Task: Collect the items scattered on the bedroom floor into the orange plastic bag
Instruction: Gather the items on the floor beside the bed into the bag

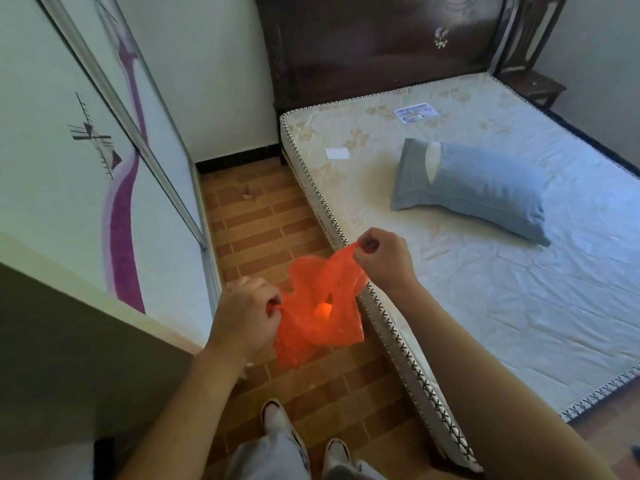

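Both hands were on the orange plastic bag point(318, 306), and it hung in the air over the brick-pattern floor point(263, 216), just beside the near corner of the mattress point(485, 289). The left hand point(242, 317) pinched one handle on the side of the bag away from the mattress, fingers curled tight round the plastic. The right hand point(381, 258) pinched the other handle, raised higher and right at the mattress edge, thumb and fingertips pressed together on a thin twist of orange. Between them the mouth of the bag gaped a little, and a pale glow showed through the plastic; whether that was something inside or only light, I could not tell.

This looked like the opening step: the bag was being spread so it could take things. Collecting seemed barely begun or not yet started.

Farther along the floor from the mattress corner, toward the wall by the dark headboard point(381, 39), lay one small item point(247, 194), too small to identify. The next move would call for walking down the strip between the mattress and the sliding wardrobe doors point(104, 150), freeing one hand while the other kept the mouth open, then stooping to pick it up.

A blue pillow point(478, 188) lay on the mattress, well apart from the bag.
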Motion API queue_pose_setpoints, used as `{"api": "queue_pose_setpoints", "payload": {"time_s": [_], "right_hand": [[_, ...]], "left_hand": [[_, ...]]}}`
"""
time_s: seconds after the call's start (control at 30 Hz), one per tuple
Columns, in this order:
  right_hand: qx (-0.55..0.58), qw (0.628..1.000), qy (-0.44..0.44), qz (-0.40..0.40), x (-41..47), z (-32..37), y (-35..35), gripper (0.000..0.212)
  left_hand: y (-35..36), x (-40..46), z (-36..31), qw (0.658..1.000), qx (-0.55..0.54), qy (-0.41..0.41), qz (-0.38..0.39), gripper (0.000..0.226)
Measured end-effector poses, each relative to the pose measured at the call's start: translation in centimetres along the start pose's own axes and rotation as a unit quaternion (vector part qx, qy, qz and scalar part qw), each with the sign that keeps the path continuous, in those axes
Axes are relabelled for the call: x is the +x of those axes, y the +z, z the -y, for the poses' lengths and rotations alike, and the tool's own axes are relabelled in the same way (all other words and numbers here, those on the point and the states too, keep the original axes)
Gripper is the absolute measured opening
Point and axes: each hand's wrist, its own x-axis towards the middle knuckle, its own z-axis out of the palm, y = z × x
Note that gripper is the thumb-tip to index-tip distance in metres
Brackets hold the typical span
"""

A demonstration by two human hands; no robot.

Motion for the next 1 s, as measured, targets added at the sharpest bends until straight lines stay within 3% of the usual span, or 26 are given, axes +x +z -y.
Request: {"api": "queue_pose_setpoints", "payload": {"time_s": [0.67,1.0], "right_hand": [[-0.051,0.997,0.029,0.040,18.5,3.4,7.3,0.014],[-0.091,0.989,0.013,0.112,27.3,1.0,12.2,0.012]], "left_hand": [[2.9,21.1,9.1,0.998,-0.044,-0.005,0.033,0.008],[5.9,26.8,12.5,0.996,-0.026,-0.072,0.034,0.013]]}}
